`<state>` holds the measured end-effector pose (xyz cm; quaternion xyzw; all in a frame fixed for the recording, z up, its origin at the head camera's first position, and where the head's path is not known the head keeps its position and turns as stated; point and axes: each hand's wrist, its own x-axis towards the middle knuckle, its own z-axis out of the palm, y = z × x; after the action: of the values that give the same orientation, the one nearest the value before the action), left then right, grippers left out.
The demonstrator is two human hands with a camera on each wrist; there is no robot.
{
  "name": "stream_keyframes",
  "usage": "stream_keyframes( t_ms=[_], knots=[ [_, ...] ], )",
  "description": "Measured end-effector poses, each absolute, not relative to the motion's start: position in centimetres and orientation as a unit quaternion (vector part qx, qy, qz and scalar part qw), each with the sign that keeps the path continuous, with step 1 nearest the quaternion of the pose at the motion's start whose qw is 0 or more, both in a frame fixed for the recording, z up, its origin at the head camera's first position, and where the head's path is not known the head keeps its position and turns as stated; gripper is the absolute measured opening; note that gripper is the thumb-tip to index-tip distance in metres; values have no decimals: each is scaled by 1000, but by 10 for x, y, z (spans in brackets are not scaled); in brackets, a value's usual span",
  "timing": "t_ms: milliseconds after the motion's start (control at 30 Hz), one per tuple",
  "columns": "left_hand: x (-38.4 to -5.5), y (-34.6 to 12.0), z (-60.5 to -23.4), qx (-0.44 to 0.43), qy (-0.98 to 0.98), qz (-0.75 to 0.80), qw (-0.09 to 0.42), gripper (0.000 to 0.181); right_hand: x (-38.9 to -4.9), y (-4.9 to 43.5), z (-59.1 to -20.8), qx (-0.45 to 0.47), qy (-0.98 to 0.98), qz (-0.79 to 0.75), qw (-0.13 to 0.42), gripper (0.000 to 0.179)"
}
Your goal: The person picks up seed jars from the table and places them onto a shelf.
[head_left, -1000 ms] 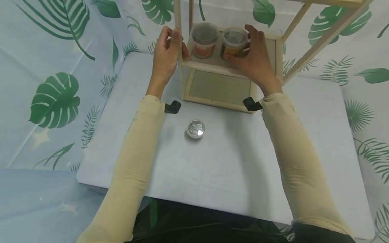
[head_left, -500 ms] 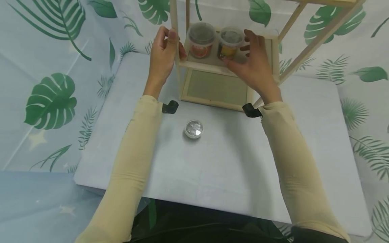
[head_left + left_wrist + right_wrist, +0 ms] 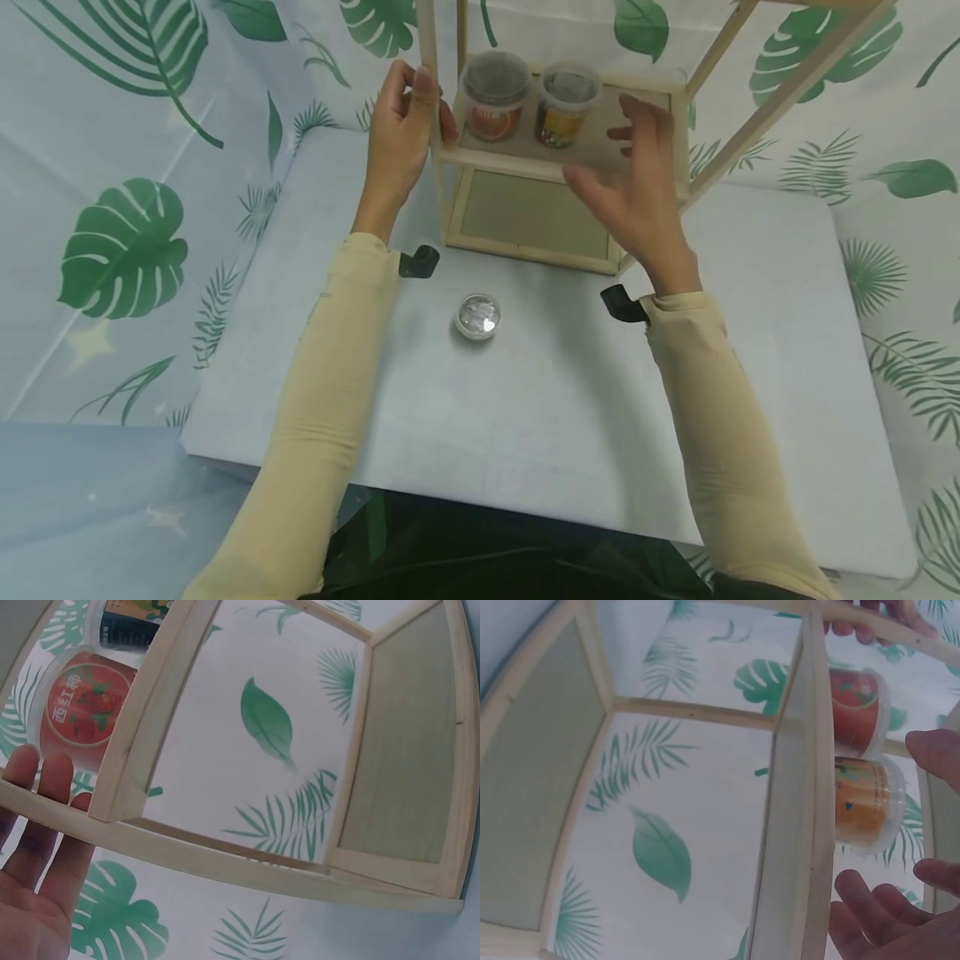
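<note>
A wooden shelf rack (image 3: 517,164) stands at the back of the table. My left hand (image 3: 395,146) grips its front left post (image 3: 428,50), and the left wrist view shows the fingers (image 3: 56,784) curled round that wood. On the middle board sit two lidded clear plastic tubs, side by side and upright. The left tub (image 3: 492,100) bears a red tomato label; the other tub (image 3: 564,117) has a yellow-orange label and dark contents. To the right of this tub my right hand (image 3: 643,187) hovers with fingers spread, holding nothing and apart from it.
A small round clear-lidded container (image 3: 477,317) stands on the white table (image 3: 525,433) in front of the rack. Below the tubs lies the rack's lower board (image 3: 536,212). A leaf-print cloth (image 3: 847,142) hangs behind and at the sides.
My right hand has let go of the yellow-orange tub and drawn back to the right and toward me. The tub stays on the board. My left hand keeps its grip on the post.
</note>
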<state>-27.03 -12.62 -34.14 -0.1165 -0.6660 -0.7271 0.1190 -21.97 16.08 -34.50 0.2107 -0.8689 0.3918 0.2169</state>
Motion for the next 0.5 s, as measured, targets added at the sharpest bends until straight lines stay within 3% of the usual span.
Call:
stream_keyframes(
  t_ms=[500],
  knots=[
    [-272, -128, -343, -119, -667, -726, 120, 25, -186, 150, -380, 235, -841, 402, 277, 70]
  ],
)
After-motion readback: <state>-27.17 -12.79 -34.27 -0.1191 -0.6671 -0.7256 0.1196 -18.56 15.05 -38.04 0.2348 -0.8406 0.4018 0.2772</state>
